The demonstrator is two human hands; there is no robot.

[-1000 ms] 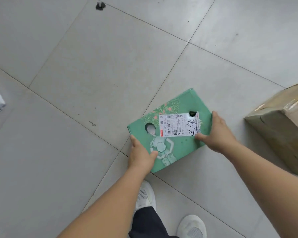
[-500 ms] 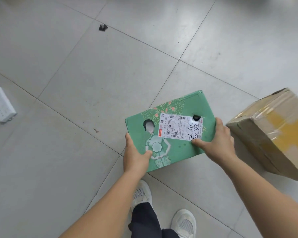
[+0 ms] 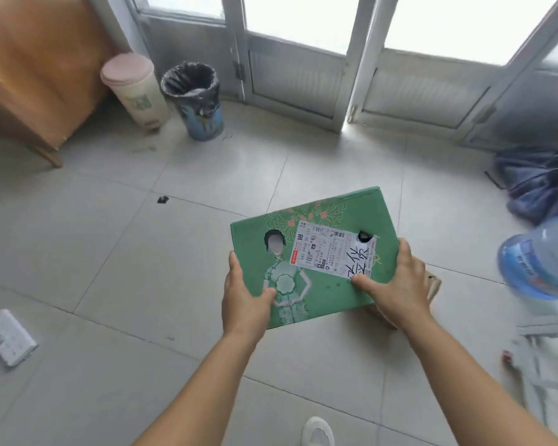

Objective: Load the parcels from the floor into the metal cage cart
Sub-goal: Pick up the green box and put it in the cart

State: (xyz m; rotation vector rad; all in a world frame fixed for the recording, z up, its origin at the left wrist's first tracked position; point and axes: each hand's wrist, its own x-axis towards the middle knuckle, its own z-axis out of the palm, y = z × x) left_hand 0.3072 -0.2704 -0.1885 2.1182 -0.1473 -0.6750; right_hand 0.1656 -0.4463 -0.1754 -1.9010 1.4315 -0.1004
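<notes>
A green parcel box [image 3: 332, 284] with a printed figure and a white shipping label is held up in the air in front of me. My left hand [image 3: 244, 296] grips its left edge, thumb on the top face. Its right edge is gripped by my right hand [image 3: 397, 281], whose thumb presses the label's corner. A brown cardboard parcel [image 3: 432, 284] lies on the floor behind the box, mostly hidden by my right hand. At the right edge I see white metal bars [image 3: 541, 365]; whether they belong to the cage cart I cannot tell.
A blue water jug [image 3: 541, 259] stands at the right, a dark bag [image 3: 541, 185] beyond it. A pink bin [image 3: 136, 88] and a lined waste bin [image 3: 197, 101] stand by the glass doors. A wooden cabinet [image 3: 29, 66] is far left, a power strip [image 3: 8, 341] lower left.
The green box has come up off the floor in both hands. My view has lifted from the tiles to the doors, bins and jug; the brown parcel is now mostly hidden.
</notes>
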